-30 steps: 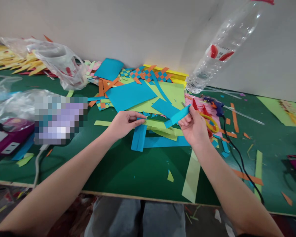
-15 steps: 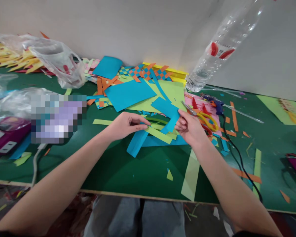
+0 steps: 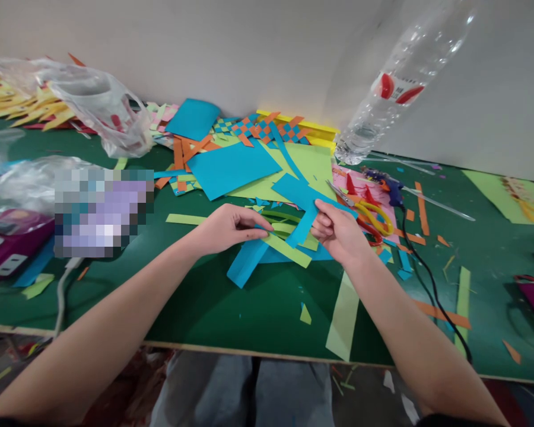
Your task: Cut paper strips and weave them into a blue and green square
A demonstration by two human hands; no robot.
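Note:
My left hand point(image 3: 226, 228) is closed in a pinch on the end of a light green paper strip point(image 3: 290, 249). A blue paper strip point(image 3: 245, 264) slants down from the same fingertips; whether it is joined to the green one I cannot tell. Between thumb and bent fingers, my right hand point(image 3: 336, 230) grips another blue paper strip point(image 3: 303, 226), which hangs down towards the left. Just behind that hand lies a wider blue paper piece point(image 3: 290, 188). Under both hands are more green strips and a flat blue sheet point(image 3: 276, 254), partly covered.
Scissors with yellow handles point(image 3: 374, 214) lie beyond my right hand, near a glue gun point(image 3: 389, 187) with a black cord. A plastic bottle point(image 3: 396, 89) stands at the back. Woven paper pieces point(image 3: 267, 129), a plastic bag with a cup point(image 3: 111, 112) and a blurred-out device point(image 3: 104, 213) lie around.
My right hand has shifted slightly left with its blue strip, closer to my left hand. My left hand keeps its pinch and has barely moved.

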